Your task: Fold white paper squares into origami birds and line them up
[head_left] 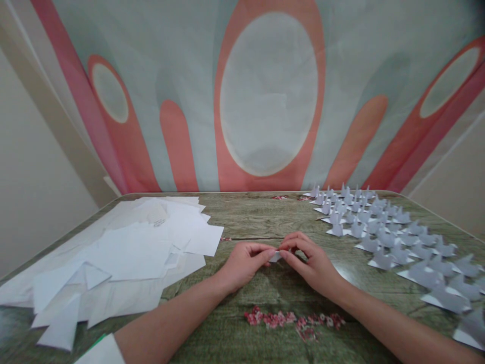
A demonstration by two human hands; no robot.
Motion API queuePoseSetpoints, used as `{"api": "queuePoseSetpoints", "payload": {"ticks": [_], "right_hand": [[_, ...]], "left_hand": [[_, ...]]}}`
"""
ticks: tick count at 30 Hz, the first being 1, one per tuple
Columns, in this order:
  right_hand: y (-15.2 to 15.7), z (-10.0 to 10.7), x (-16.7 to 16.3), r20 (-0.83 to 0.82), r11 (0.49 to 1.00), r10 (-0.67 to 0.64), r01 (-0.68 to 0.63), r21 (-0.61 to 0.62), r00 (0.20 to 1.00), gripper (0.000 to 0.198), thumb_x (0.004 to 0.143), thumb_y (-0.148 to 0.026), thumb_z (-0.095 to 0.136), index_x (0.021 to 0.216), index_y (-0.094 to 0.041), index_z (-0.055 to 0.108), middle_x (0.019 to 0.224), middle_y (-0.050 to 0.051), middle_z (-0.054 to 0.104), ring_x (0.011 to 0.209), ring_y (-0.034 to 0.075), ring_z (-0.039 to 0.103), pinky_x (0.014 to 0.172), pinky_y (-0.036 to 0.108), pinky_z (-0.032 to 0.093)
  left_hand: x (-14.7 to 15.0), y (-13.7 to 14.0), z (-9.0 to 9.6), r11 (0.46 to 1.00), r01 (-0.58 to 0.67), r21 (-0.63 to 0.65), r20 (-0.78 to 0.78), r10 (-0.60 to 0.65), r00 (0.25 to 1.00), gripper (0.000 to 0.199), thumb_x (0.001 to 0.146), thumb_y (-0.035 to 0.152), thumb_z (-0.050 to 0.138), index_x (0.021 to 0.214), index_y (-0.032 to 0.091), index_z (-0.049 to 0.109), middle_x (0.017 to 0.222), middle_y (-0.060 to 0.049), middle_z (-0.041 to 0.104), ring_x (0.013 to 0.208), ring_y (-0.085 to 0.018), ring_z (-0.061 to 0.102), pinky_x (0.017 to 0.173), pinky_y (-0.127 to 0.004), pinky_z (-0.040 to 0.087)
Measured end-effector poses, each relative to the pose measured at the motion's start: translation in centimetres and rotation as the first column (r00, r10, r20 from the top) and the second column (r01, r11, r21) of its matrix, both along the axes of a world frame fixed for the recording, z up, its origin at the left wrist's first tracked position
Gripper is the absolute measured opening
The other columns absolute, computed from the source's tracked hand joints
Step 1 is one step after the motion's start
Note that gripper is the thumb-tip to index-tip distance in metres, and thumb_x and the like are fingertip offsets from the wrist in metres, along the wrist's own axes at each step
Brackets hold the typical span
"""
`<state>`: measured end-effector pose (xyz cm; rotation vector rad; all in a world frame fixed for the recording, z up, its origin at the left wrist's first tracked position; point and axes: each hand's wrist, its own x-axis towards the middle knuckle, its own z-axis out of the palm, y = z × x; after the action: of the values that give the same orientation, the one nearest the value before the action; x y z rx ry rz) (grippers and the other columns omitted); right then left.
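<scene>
A small piece of folded white paper (pixel 275 257) is held between both hands above the middle of the table. My left hand (pixel 248 262) pinches its left side between thumb and fingers. On the right side, my right hand (pixel 307 259) grips it the same way, with the fingertips of both hands nearly touching. Most of the paper is hidden by the fingers, so its exact folded shape cannot be made out.
Loose white paper sheets (pixel 132 247) spread over the table's left side, some folded. Several rows of folded paper birds (pixel 384 237) stand along the right. The wood-grain table (pixel 242 217) carries a pink flower print (pixel 280 318). Behind it hangs a patterned backdrop (pixel 204 101).
</scene>
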<state>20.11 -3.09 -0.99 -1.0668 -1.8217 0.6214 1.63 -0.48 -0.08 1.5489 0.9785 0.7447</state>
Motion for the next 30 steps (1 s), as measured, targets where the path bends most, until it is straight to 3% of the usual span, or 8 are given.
{"api": "queuePoseSetpoints", "payload": {"ticks": [7, 12, 19, 30], "right_hand": [[0.02, 0.04, 0.17, -0.023, 0.999, 0.012, -0.013, -0.034, 1.000, 0.013, 0.085, -0.028, 0.051, 0.085, -0.020, 0.061, 0.087, 0.005, 0.056, 0.082, 0.017, 0.054, 0.076, 0.032, 0.044], [0.08, 0.04, 0.23, -0.043, 0.999, 0.043, -0.044, -0.020, 0.998, 0.012, 0.085, -0.027, 0.052, 0.088, -0.020, 0.061, 0.088, 0.005, 0.057, 0.084, 0.018, 0.054, 0.077, 0.032, 0.044], [0.18, -0.22, 0.37, -0.041, 0.998, 0.049, -0.047, 0.042, 0.998, 0.012, 0.084, -0.025, 0.054, 0.091, -0.021, 0.062, 0.090, 0.006, 0.057, 0.087, 0.018, 0.055, 0.077, 0.031, 0.044], [-0.01, -0.21, 0.03, -0.073, 0.998, 0.045, -0.041, 0.057, 0.996, 0.012, 0.082, -0.019, 0.056, 0.093, -0.021, 0.060, 0.091, 0.005, 0.055, 0.088, 0.017, 0.054, 0.078, 0.032, 0.044]], "left_hand": [[0.07, -0.09, 0.10, 0.998, 0.040, 0.042, 0.103, -0.044, 0.994, 0.026, 0.077, 0.033, 0.061, 0.095, 0.014, 0.068, 0.096, -0.006, 0.069, 0.089, -0.019, 0.061, 0.085, -0.030, 0.044], [-0.08, -0.01, -0.03, 0.981, 0.029, 0.190, 0.101, -0.049, 0.994, 0.022, 0.077, 0.028, 0.061, 0.094, 0.015, 0.067, 0.099, -0.007, 0.067, 0.093, -0.019, 0.060, 0.088, -0.031, 0.044], [-0.20, -0.20, 0.24, 0.876, 0.016, 0.482, 0.007, -0.022, 1.000, 0.017, 0.073, 0.017, 0.066, 0.090, 0.017, 0.066, 0.099, -0.005, 0.065, 0.095, -0.017, 0.058, 0.089, -0.030, 0.043], [-0.33, -0.19, -0.25, 0.744, 0.018, 0.668, -0.031, 0.004, 1.000, 0.015, 0.076, 0.014, 0.063, 0.091, 0.018, 0.065, 0.099, -0.006, 0.063, 0.094, -0.015, 0.058, 0.087, -0.030, 0.044]]}}
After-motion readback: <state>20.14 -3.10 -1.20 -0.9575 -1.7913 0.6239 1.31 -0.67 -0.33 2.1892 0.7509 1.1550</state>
